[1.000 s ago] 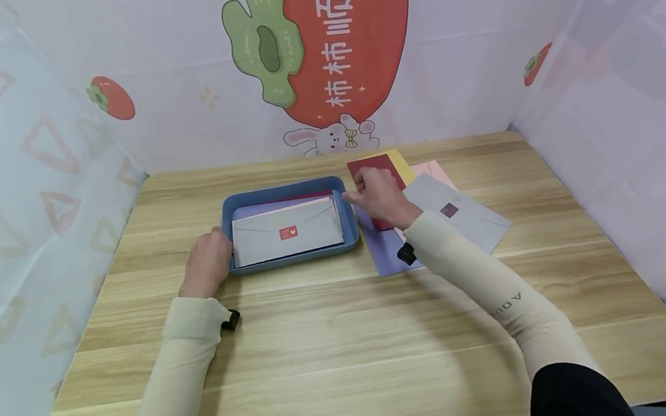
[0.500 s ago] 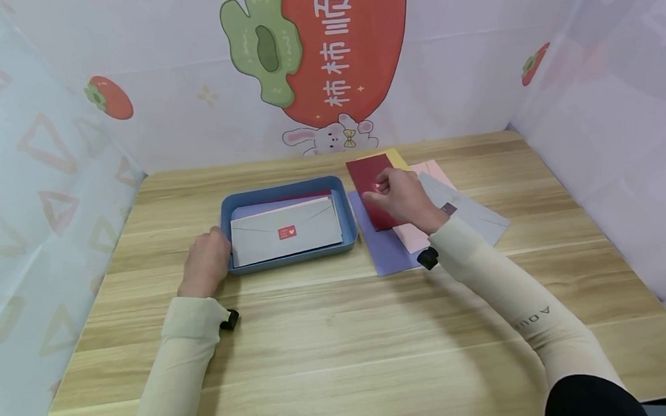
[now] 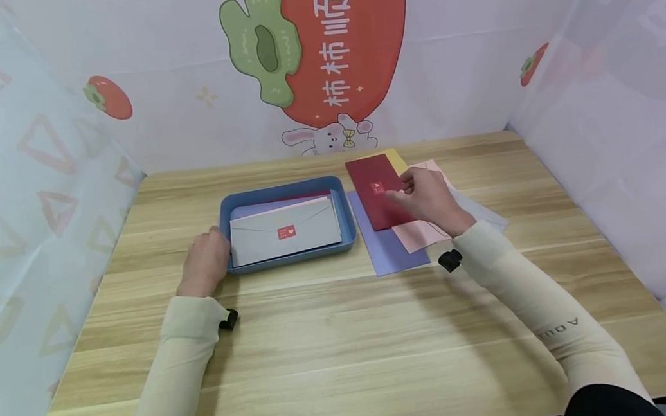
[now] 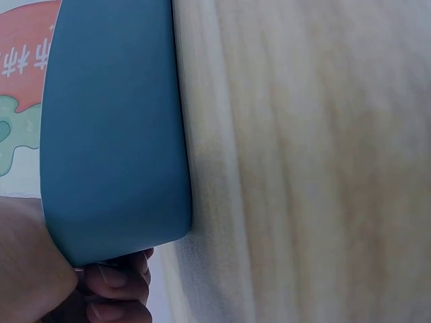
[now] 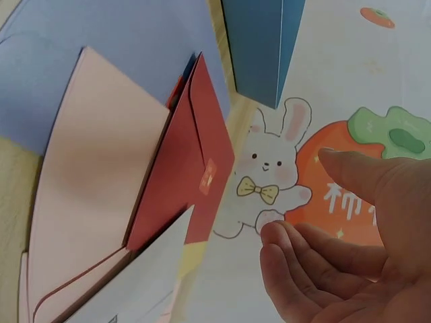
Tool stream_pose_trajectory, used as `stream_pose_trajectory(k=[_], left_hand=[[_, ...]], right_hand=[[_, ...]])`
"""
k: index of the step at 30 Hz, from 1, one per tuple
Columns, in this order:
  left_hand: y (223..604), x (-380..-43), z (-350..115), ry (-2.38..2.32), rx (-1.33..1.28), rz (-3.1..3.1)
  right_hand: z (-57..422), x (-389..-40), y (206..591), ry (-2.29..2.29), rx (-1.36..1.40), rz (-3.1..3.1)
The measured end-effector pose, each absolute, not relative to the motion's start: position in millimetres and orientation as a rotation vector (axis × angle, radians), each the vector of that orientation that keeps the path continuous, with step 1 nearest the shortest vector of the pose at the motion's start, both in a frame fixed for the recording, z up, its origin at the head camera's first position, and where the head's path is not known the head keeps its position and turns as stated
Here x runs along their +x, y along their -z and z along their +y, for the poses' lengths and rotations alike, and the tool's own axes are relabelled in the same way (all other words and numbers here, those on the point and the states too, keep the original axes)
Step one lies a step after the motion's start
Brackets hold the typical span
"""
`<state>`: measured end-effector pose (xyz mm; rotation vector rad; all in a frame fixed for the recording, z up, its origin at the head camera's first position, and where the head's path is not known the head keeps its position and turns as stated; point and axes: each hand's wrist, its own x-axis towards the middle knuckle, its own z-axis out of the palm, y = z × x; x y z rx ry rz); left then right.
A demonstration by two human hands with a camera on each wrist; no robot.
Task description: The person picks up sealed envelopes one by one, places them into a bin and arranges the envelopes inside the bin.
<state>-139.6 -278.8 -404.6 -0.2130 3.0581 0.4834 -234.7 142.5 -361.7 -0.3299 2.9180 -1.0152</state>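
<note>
In the head view, my left hand point(image 3: 205, 262) holds the left end of a blue tray point(image 3: 348, 225). Its curled fingers point(image 4: 118, 282) lie against the tray's end in the left wrist view. Inside the tray a white envelope point(image 3: 266, 242) with a red heart sticker lies on top of a purple one point(image 3: 252, 210). My right hand point(image 3: 429, 196) hovers over the loose envelopes, fingers loosely bent and thumb apart, holding nothing in the right wrist view. Closest to it is a dark red envelope point(image 3: 368, 173) with a red sticker.
Right of the tray, a purple envelope point(image 3: 385, 256), a pink envelope point(image 3: 413, 238), a yellow one point(image 3: 396, 158) and a pale grey one point(image 3: 489, 214) overlap the red one. Printed cloth walls point(image 3: 188, 128) enclose the wooden table point(image 3: 320, 351) at the back and sides.
My right hand has drawn away from the tray's right end, moving rightward across the loose envelopes and uncovering the red one's sticker. The left hand stays at the tray.
</note>
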Motion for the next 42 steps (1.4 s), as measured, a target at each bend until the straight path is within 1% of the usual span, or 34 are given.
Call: stream_pose_trajectory(k=[5, 16, 30, 42], left_hand=[[403.8, -139.9, -278.8, -0.487, -0.205, 3.071], [403.4, -140.0, -278.4, -0.489, -0.214, 3.057], [404.2, -140.0, -278.3, -0.489, -0.219, 3.049], [403.4, -140.3, -278.3, -0.472, -0.22, 3.033]], right_hand=[[153.7, -232.6, 361.2, 1.046, -0.319, 2.906], [177.6, -226.9, 360.2, 0.938, -0.289, 2.94], [207.1, -219.3, 352.2, 0.909, -0.235, 2.938], [236.5, -211.1, 356.0, 0.88, -0.208, 2.955]])
